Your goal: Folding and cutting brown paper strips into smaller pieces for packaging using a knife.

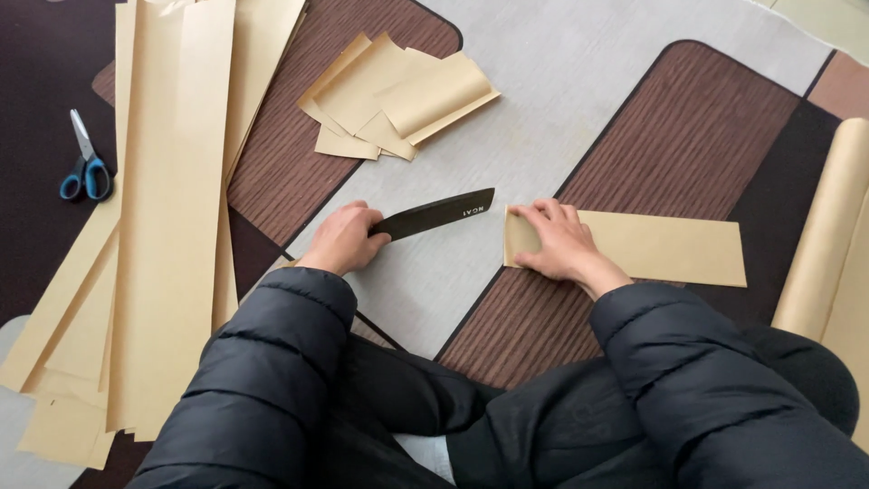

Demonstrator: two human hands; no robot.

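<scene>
Left hand closed around black knife, blade pointing right above the floor. Right hand open, flat on tan paper strip lying on patterned floor.

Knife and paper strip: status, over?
Left hand grips black knife, blade flat on rug. Right hand presses folded paper strip. Nothing between them.

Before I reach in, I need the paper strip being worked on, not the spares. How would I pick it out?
Start at the patterned rug and find the person's two hands near its middle. The right hand presses flat on the left end of a tan paper strip lying crosswise, alone. Unlike the long strips stacked at the far left, it is short, single and beside the black knife in the left hand.
</scene>
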